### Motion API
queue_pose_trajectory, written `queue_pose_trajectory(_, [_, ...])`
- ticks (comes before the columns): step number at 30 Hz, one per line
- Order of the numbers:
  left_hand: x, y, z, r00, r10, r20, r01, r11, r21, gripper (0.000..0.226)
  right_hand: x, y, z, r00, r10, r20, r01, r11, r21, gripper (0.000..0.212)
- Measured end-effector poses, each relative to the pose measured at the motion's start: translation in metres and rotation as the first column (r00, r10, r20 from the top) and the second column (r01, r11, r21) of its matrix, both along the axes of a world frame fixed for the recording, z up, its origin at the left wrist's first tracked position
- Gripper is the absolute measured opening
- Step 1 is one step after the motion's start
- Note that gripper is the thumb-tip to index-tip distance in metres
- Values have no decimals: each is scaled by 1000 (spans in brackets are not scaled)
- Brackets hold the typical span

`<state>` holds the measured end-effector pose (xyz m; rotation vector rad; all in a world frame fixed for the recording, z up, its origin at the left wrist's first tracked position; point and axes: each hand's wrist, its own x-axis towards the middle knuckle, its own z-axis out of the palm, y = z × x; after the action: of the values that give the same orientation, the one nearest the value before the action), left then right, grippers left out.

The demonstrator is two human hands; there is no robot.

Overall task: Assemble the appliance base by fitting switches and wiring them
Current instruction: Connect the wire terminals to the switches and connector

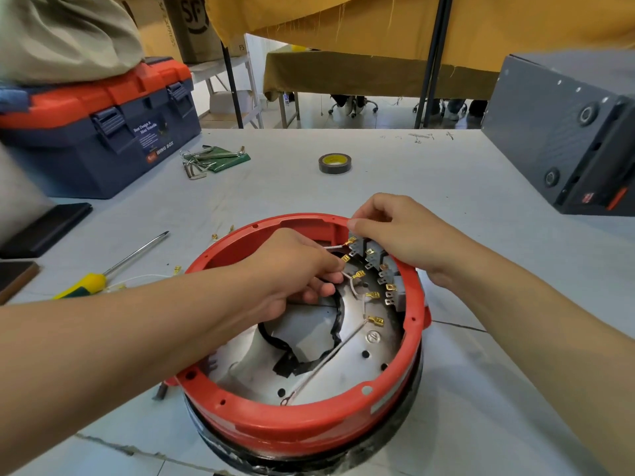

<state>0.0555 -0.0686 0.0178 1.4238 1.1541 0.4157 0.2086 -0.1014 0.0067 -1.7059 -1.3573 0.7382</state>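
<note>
Red plastic, the appliance base (302,420) sits near the bench's (446,187) front edge and looks rigid. The left hand (292,269) pinches a thin, floppy white wire (347,276) best held by its brass tip, while the right hand (402,231) clamps the fitted grey switches (372,257), which look stiff.

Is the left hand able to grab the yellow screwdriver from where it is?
Probably yes. The screwdriver lies in the open on the table just outside the red base, but the left hand is pinching a white wire and must let go first.
</note>
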Motion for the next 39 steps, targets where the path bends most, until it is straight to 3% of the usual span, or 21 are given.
queue_pose_trajectory(8, [5, 0, -2, 996, 62, 58, -52, 987, -153, 7, 0, 3, -10, 1000, -21, 17, 19, 995, 94, 9])
queue_pose_trajectory(19, [6, 5, 3, 1000, 21, 15, -16, 970, -241, 10, 1, 4, -12, 1000, -3, 23, 0, 994, 109, 8])
queue_pose_trajectory(39, [11, 5, 2, 999, 13, 48, -1, 967, -255, 11, -1, 2, -11, 1000, 0, -1, 0, 992, 125, 8])
